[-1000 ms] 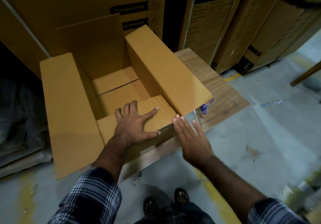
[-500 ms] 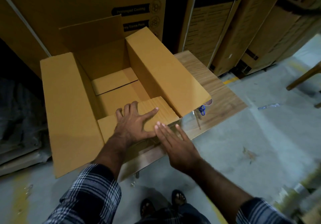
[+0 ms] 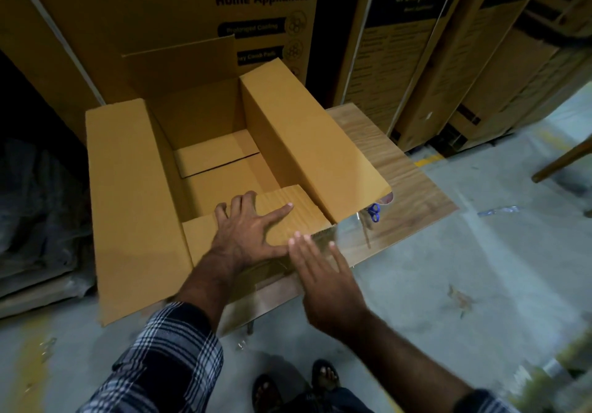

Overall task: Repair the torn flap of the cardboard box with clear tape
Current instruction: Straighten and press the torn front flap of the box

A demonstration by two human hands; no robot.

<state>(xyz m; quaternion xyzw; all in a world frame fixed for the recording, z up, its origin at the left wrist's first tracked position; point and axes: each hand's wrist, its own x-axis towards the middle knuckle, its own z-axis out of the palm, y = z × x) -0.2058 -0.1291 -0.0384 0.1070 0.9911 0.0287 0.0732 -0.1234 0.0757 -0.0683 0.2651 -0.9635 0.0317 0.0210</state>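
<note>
An open brown cardboard box (image 3: 134,194) stands on a low wooden table (image 3: 403,169). Its near flap (image 3: 298,217) is folded inward, with a torn corrugated edge on its right side. My left hand (image 3: 250,230) lies flat on this flap, fingers spread, pressing it down. My right hand (image 3: 323,271) hovers flat and open just at the flap's torn near-right edge, fingertips touching or nearly touching it. A strip of clear tape (image 3: 349,236) glints from the flap's corner across the table. Blue-handled scissors (image 3: 374,212) peek out beside the box's right flap.
Tall printed appliance cartons (image 3: 407,60) stand close behind the table. A dark covered pile (image 3: 35,207) lies at the left. The grey concrete floor (image 3: 480,268) spreads to the right, with a wooden leg (image 3: 563,162) at the far right. My feet (image 3: 323,377) are below the table edge.
My right hand slid left along the flap's near edge, from the box corner toward my left hand's thumb. My left hand stayed pressed on the flap.
</note>
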